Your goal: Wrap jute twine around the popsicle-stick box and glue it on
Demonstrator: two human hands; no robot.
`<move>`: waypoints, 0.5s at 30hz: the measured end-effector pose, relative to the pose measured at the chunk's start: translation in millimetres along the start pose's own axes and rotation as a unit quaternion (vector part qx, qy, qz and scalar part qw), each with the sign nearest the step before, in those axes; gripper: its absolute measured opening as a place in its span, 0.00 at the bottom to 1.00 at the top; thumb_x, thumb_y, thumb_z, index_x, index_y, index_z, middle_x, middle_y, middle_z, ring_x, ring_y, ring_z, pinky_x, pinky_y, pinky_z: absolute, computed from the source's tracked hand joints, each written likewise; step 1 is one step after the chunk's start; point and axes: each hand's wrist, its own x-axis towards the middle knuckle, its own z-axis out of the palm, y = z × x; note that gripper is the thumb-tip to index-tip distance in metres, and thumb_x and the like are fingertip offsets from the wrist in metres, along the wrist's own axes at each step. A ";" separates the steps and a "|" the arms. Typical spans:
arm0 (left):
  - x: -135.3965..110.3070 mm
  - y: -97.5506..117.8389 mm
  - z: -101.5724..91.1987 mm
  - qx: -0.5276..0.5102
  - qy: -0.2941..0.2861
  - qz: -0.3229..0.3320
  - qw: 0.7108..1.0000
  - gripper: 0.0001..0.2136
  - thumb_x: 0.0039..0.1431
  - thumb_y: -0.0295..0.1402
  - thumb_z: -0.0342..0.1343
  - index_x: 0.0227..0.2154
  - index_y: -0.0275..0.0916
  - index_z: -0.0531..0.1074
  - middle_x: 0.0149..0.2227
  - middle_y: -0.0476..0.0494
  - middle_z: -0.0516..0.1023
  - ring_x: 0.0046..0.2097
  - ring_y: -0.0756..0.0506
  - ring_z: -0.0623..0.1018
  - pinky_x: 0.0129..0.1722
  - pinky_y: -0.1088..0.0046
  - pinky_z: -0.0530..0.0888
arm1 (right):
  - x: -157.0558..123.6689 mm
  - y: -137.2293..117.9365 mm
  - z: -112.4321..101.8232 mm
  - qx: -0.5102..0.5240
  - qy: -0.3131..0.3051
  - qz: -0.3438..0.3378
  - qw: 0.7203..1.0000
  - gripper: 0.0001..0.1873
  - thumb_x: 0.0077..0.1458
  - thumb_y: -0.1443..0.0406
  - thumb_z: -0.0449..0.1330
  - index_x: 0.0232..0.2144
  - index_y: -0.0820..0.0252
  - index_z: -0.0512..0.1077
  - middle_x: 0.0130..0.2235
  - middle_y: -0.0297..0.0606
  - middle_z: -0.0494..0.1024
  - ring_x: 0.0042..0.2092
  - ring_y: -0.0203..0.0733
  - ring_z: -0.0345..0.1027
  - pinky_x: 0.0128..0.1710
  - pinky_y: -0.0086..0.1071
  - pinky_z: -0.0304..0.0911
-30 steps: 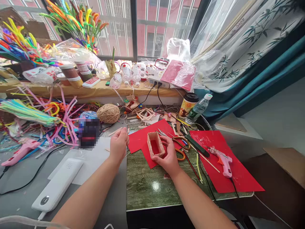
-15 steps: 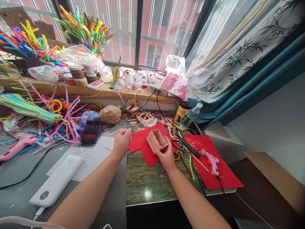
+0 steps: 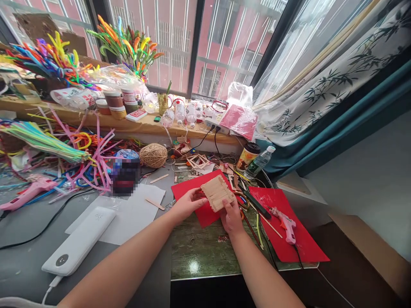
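Observation:
A small box of wooden craft sticks (image 3: 217, 193) is held above a red sheet (image 3: 186, 188), its flat slatted face turned up toward me. My right hand (image 3: 232, 217) is closed on its lower right corner, thumb on the face and the other fingers underneath. At the left edge, my left hand (image 3: 189, 202) grips it with thumb and fingertips, some of them hidden by the box. Scissors (image 3: 242, 200) with brownish handles lie just beyond my right hand. Loose craft sticks (image 3: 155, 204) lie left of my left hand on white paper (image 3: 128, 214).
A pink glue gun (image 3: 287, 226) rests on a second red sheet (image 3: 308, 244) at right. Behind stand a water bottle (image 3: 259, 162), a cup (image 3: 248, 156) and a twine ball (image 3: 153, 155). A power bank (image 3: 78, 241), another glue gun (image 3: 30, 192) and pipe cleaners (image 3: 48, 143) are at left.
My left hand has moved right from above the white paper to the box. The box has turned over, so its hollow no longer shows and a flat face does.

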 end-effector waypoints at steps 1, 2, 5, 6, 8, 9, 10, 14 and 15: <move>-0.6 -1.3 1.6 0.001 0.005 0.003 1.000 0.29 0.53 0.43 0.74 0.55 0.40 0.74 0.55 0.31 0.80 0.59 0.32 0.78 0.57 0.51 0.74 | 0.2 -0.6 0.0 0.002 -0.007 0.009 1.000 0.31 0.58 0.52 0.68 0.61 0.50 0.67 0.58 0.44 0.79 0.57 0.53 0.76 0.58 0.52 0.71; -0.6 -1.7 2.1 0.003 0.013 0.008 1.000 0.28 0.53 0.43 0.74 0.55 0.40 0.75 0.56 0.31 0.80 0.59 0.33 0.78 0.59 0.50 0.74 | 0.5 -0.7 -0.2 0.003 -0.012 0.017 1.000 0.32 0.57 0.52 0.69 0.60 0.50 0.68 0.57 0.45 0.80 0.57 0.53 0.76 0.58 0.52 0.71; 1.1 1.2 -0.9 0.012 0.036 0.026 0.999 0.26 0.55 0.43 0.72 0.54 0.40 0.75 0.58 0.32 0.79 0.59 0.33 0.78 0.61 0.49 0.73 | 2.0 1.3 -1.6 -0.004 -0.021 0.034 0.999 0.35 0.50 0.54 0.74 0.58 0.51 0.69 0.54 0.43 0.82 0.54 0.53 0.78 0.58 0.50 0.72; 1.7 3.0 -2.6 0.014 0.039 0.032 0.999 0.25 0.56 0.43 0.72 0.54 0.40 0.75 0.58 0.33 0.79 0.59 0.34 0.78 0.60 0.50 0.73 | 2.4 2.6 -1.8 -0.009 -0.024 0.040 0.999 0.36 0.48 0.55 0.76 0.57 0.51 0.69 0.53 0.43 0.82 0.53 0.53 0.78 0.57 0.50 0.72; 2.1 6.8 -5.3 0.022 0.040 0.046 0.998 0.26 0.57 0.42 0.71 0.55 0.40 0.75 0.57 0.33 0.79 0.58 0.34 0.79 0.59 0.51 0.74 | 2.8 5.0 -1.4 -0.021 -0.036 0.054 0.998 0.36 0.44 0.57 0.78 0.54 0.53 0.71 0.50 0.43 0.83 0.50 0.53 0.80 0.55 0.50 0.73; 1.7 8.6 -6.2 0.027 0.041 0.054 0.997 0.26 0.56 0.42 0.71 0.56 0.40 0.74 0.56 0.33 0.80 0.57 0.34 0.79 0.58 0.51 0.75 | 2.6 5.7 -0.8 -0.026 -0.042 0.059 0.997 0.36 0.43 0.58 0.79 0.53 0.54 0.71 0.49 0.43 0.84 0.49 0.53 0.80 0.55 0.50 0.74; 1.0 10.2 -6.7 0.034 0.042 0.063 0.997 0.27 0.56 0.41 0.72 0.56 0.41 0.74 0.56 0.34 0.80 0.56 0.34 0.79 0.57 0.52 0.76 | 2.1 5.9 0.1 -0.031 -0.048 0.062 0.996 0.36 0.43 0.58 0.79 0.53 0.54 0.71 0.49 0.44 0.84 0.49 0.54 0.80 0.55 0.51 0.73; -3.1 14.7 -7.1 0.072 0.061 0.111 0.989 0.29 0.51 0.37 0.75 0.57 0.44 0.76 0.59 0.37 0.75 0.59 0.35 0.76 0.62 0.55 0.72 | -1.9 2.1 3.4 -0.032 -0.052 0.028 0.998 0.41 0.46 0.57 0.78 0.60 0.50 0.67 0.61 0.43 0.76 0.63 0.53 0.70 0.66 0.49 0.64; -3.9 15.4 -7.1 0.081 0.063 0.120 0.988 0.29 0.50 0.36 0.75 0.56 0.45 0.78 0.59 0.38 0.74 0.60 0.35 0.75 0.63 0.57 0.71 | -3.1 0.5 3.7 -0.037 -0.054 0.015 0.998 0.41 0.48 0.56 0.77 0.61 0.49 0.66 0.64 0.42 0.74 0.65 0.52 0.68 0.68 0.49 0.62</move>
